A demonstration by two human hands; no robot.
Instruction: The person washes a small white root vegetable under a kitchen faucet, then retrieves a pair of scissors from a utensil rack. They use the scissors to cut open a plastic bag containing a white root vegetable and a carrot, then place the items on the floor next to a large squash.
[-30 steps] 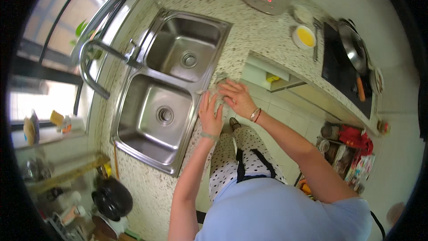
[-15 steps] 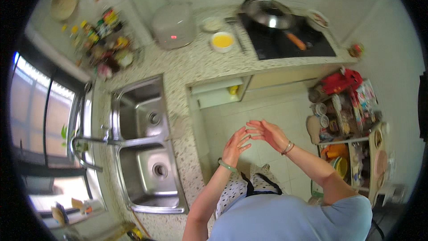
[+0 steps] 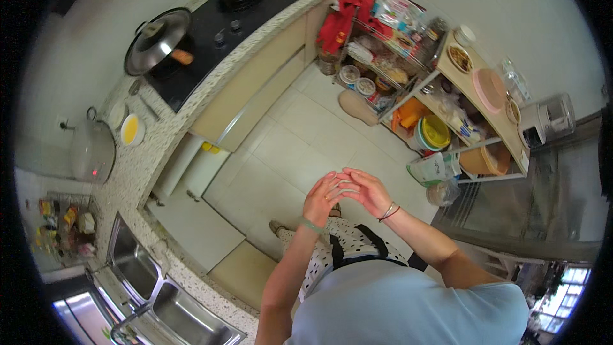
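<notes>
In front of my waist, above the floor, my left hand (image 3: 321, 199) and my right hand (image 3: 368, 193) are raised with their fingertips meeting or overlapping. The fingers of both are stretched out and loosely curved, and nothing shows in them. A pale green bangle (image 3: 311, 224) circles my left wrist, while thin bracelets (image 3: 388, 211) sit on the right one. No kitchen item is within touch of either hand. Below them are the pale tiled floor (image 3: 274, 153) and my spotted trousers (image 3: 319, 249).
On the left counter (image 3: 143, 166) are a lidded wok (image 3: 153, 51) on a black cooktop (image 3: 211, 57), a bowl of yellow liquid (image 3: 132, 131) and a double sink (image 3: 185, 313). A cabinet door (image 3: 204, 230) stands open below. Loaded shelves (image 3: 408, 99) and a blender-like appliance (image 3: 539, 124) stand at right.
My view has turned to the right: the cooktop and sink have shifted left, and the shelves show more fully. My hands stay raised together, the fingers overlapping a little more.
</notes>
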